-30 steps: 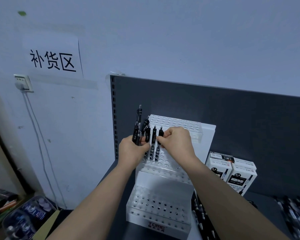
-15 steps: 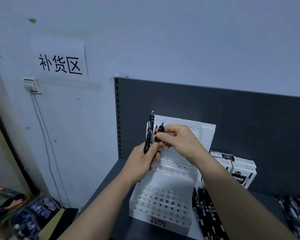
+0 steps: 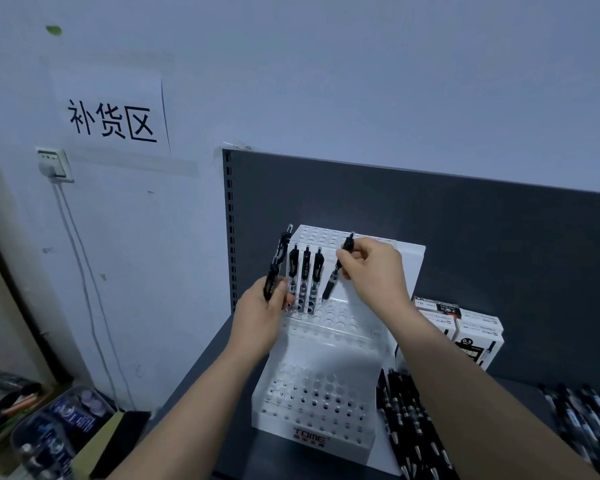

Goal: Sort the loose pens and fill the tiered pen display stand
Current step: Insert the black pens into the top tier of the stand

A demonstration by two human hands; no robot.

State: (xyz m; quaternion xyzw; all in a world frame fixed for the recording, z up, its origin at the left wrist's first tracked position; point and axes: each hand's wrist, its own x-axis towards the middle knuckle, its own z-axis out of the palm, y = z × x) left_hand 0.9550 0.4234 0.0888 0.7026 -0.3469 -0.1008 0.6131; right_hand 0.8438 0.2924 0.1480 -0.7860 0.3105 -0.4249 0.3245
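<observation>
Floor clutter: wrapped plastic bottles (image 3: 49, 434) lie at the lower left, below the shelf's front corner.
Wall: a socket (image 3: 54, 166) has a plug in it and a cable hanging down. To its right is a paper sign (image 3: 113, 121) with three printed characters.
Left hand: the left hand (image 3: 260, 313) is closed around a small bunch of black pens (image 3: 276, 271). They point upward and lean a little to the right, just beside the stand's left edge.
Stand: the white tiered pen display stand (image 3: 326, 355) sits on the dark shelf (image 3: 201, 386) in front of the grey back panel (image 3: 482, 258). It rises in three stepped tiers of holes, and its front lip reads TOME.
Filled holes: three standing pens (image 3: 306, 271) are upright, side by side, at the left end of the middle tier.
Right hand: the right hand (image 3: 374, 271) pinches a single black pen (image 3: 332, 280) between thumb and fingertips near its upper end. The pen is tilted, top end up and to the right, tip down over the middle tier just right of the three standing pens. Whether the tip sits in a hole cannot be told.
Loose pens: a heap of loose pens (image 3: 409, 420) lies on the shelf just beside the stand's right side, partly under the right forearm.
Boxes: white pen boxes (image 3: 471, 337) stand behind that heap, near the back panel.
Far right: more pens (image 3: 589, 420), blurred, lie on the shelf.
</observation>
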